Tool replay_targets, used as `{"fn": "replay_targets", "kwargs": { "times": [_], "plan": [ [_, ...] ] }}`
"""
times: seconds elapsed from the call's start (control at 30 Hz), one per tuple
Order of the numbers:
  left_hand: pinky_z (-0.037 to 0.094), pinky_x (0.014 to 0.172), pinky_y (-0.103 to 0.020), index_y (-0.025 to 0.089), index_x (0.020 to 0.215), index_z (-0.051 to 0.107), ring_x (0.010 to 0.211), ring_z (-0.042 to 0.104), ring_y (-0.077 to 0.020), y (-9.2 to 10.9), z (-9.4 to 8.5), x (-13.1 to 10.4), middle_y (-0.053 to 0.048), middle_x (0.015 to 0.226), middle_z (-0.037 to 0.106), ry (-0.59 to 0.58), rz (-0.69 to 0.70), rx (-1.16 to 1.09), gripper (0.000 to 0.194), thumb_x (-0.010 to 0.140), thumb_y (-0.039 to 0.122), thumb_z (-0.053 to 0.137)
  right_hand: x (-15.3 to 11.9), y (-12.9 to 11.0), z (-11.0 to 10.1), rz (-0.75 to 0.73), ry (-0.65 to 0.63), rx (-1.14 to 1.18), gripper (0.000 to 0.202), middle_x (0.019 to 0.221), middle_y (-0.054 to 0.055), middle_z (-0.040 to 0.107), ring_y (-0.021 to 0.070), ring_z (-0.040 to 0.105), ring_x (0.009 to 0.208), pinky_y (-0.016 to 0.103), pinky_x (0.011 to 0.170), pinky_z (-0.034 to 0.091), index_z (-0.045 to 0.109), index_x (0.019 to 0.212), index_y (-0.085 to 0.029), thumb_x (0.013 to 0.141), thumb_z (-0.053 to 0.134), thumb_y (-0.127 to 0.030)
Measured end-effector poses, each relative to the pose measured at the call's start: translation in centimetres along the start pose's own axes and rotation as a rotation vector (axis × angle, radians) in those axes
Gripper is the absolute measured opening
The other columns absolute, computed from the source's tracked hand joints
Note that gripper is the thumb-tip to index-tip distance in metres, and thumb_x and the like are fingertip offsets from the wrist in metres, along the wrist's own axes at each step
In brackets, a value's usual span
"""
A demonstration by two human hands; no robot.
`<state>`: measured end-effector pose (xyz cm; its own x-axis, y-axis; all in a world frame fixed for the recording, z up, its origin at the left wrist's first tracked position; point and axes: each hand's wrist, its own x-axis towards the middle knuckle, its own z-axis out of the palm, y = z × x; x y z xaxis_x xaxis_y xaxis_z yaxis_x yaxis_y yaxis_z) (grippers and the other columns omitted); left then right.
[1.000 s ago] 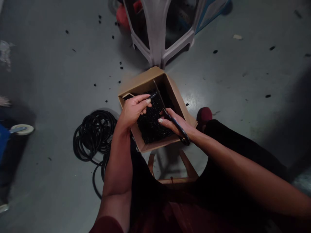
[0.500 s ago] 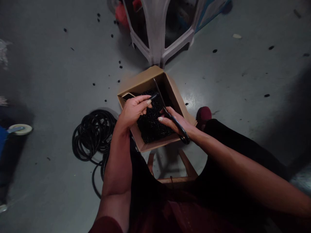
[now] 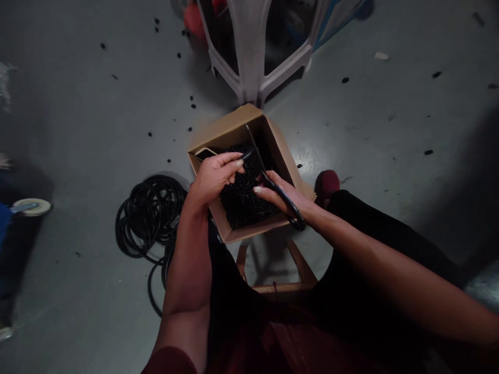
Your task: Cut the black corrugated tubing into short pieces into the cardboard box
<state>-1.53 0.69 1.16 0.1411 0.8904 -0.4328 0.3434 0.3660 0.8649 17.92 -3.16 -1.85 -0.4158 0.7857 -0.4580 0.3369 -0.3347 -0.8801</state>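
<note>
Left hand (image 3: 214, 175) pinches tube (image 3: 247, 155); right hand (image 3: 279, 192) grips scissors (image 3: 285, 199); tube slip could let blades (image 3: 250, 135) beyond left fingertips (image 3: 239, 163) nick them

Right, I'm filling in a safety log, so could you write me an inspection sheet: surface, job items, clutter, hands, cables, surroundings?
Surface: grey floor, with a bright reflection right of the box.
Job items: open cardboard box holding a heap of black pieces; scissors over it.
Clutter: small dark bits scattered on the floor.
Left hand: pinches a black ribbed piece near the blade.
Right hand: grips the scissors.
Cables: black coil on the floor left of the box; cable or tubing, cannot tell.
Surroundings: pale plastic seat beyond the box.
</note>
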Motion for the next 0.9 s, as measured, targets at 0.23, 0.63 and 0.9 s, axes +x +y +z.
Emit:
{"fn": "replay_targets", "kwargs": {
  "times": [0.23, 0.63, 0.9],
  "plan": [
    [0.038, 0.052, -0.018, 0.015, 0.104, 0.070, 0.056, 0.048, -0.0061, 0.09, 0.05, 0.04, -0.003, 0.078, 0.067, -0.007, 0.001, 0.029, 0.032, 0.081, 0.034, 0.060, -0.07, -0.29, -0.18, 0.019, -0.020, -0.032, 0.053, 0.100, 0.008, 0.062, 0.0251, 0.056, 0.095, 0.041, 0.081, 0.045, 0.049, 0.115, -0.018, 0.079, 0.055, -0.057],
    [0.038, 0.051, -0.020, 0.013, 0.104, 0.070, 0.055, 0.049, -0.0072, 0.15, -0.06, -0.13, -0.004, 0.077, 0.068, -0.046, 0.002, 0.150, 0.033, 0.082, 0.035, 0.058, 0.10, 0.15, -0.18, 0.034, -0.027, -0.091, 0.056, 0.103, 0.009, 0.063, 0.0265, 0.058, 0.097, 0.040, 0.081, 0.046, 0.048, 0.117, -0.018, 0.078, 0.056, -0.058],
    [0.037, 0.050, -0.020, 0.010, 0.106, 0.067, 0.053, 0.048, -0.0071, 0.10, 0.03, -0.13, -0.004, 0.076, 0.067, -0.081, -0.019, 0.178, 0.034, 0.083, 0.032, 0.055, 0.15, 0.33, -0.34, 0.036, -0.005, -0.244, 0.044, 0.090, 0.007, 0.063, 0.0236, 0.058, 0.081, 0.035, 0.069, 0.043, 0.050, 0.109, -0.019, 0.085, 0.046, -0.056]
  ]
}}
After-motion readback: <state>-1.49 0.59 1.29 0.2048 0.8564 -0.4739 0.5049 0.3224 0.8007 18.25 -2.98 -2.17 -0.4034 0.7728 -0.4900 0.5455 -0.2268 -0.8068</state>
